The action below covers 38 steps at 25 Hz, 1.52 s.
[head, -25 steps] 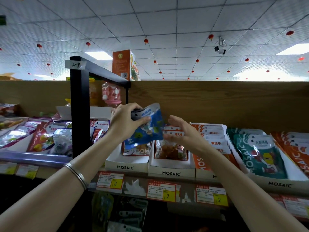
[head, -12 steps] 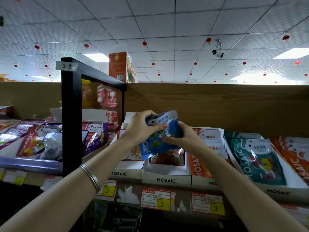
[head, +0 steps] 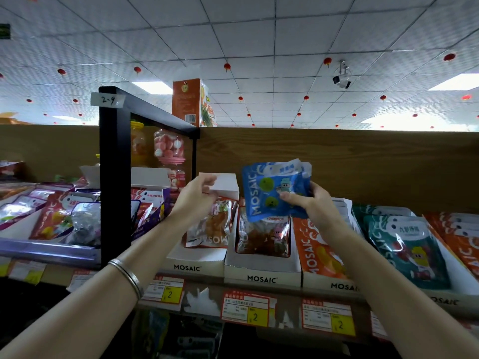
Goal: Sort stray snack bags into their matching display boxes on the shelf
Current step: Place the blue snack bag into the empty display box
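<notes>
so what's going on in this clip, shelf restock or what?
Sorting, more likely. A person stands at a snack shelf lined with white MOSAIC display boxes. The right hand grips a small bunch of blue snack bags, held up in front of the boxes. The left hand holds nothing; its fingers hover loosely curled over the box with the brown snack bag. No box of blue bags is visible, so they haven't been placed yet.

A white tiled ceiling (head: 259,35) hangs over the shop, with small red lanterns (head: 227,66), bright light panels (head: 456,82) and a camera (head: 341,80). A wooden back panel (head: 337,161) runs behind a black frame (head: 111,177).
</notes>
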### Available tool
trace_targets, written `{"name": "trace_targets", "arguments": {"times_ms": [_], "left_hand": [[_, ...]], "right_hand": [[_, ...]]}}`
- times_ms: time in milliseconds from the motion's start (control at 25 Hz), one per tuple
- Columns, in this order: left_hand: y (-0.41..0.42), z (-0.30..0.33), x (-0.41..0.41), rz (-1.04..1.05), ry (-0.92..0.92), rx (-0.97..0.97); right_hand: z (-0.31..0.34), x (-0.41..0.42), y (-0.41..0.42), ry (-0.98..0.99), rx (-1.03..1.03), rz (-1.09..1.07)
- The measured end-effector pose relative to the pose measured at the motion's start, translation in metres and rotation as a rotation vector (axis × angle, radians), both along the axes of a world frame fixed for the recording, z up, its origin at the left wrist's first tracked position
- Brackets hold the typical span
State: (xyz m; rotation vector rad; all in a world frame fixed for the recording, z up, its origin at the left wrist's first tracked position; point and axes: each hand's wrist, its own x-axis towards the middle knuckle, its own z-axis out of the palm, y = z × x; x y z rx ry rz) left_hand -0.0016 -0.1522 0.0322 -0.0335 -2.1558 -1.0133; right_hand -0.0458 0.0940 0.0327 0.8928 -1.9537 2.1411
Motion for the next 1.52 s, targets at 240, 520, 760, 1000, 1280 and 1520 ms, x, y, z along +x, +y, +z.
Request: {"name": "trace_targets", "arguments": {"times_ms": [240,520,760,1000,1280,1520], "left_hand": [[-0.017,-0.022,-0.016,0.301,-0.233,-0.477],[-0.028,-0.013,-0.033,0.223,-0.44,-0.641],[-0.026,0.0,-0.033,0.235,-0.516,-0.807],[-0.021,0.003,-0.033,0.358,-0.511,-0.877],[-0.033,0.0,-0.015,0.235,-0.348,-0.812],[-0.035,0.011,-0.003,0.041,-0.352,-0.611]], "right_hand": [[-0.008,0.0,0.004,0.042,-0.079,-0.129],[-0.011,0.005,0.005,0.086,-0.062,-0.168],[-0.011,0.007,0.005,0.074,-0.054,-0.168],[-0.013,0.007,0.005,0.075,-0.051,-0.165],[-0.012,0.006,0.005,0.077,-0.068,-0.191],[-0.012,0.006,0.005,0.08,-0.056,-0.192]]}}
